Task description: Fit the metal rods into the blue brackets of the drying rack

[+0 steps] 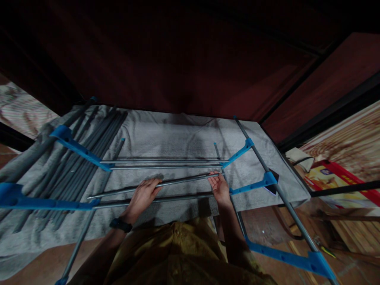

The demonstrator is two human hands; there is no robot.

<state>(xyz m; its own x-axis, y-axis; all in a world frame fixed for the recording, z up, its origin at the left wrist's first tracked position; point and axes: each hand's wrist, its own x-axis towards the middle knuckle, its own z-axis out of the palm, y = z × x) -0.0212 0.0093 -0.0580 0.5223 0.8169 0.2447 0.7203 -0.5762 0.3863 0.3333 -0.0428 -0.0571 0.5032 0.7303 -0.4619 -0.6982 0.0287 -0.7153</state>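
My left hand [143, 194] is wrapped round a thin grey metal rod [178, 181] that lies slanted across a partly built rack. My right hand [219, 185] holds the same rod near its right end, close to a blue plastic connector [237, 153]. Two more grey rods [166, 164] span between blue side bars [77, 148] just beyond my hands. Another rod [178, 197] runs under my hands toward the near blue bar [44, 202]. A black watch sits on my left wrist.
A grey towel-like cloth [175, 134] covers the floor under the rack. Several loose grey tubes [74, 158] lie at the left. A long pole with blue connectors [285, 202] runs down the right. Printed cardboard [335, 178] and wooden slats lie at the right.
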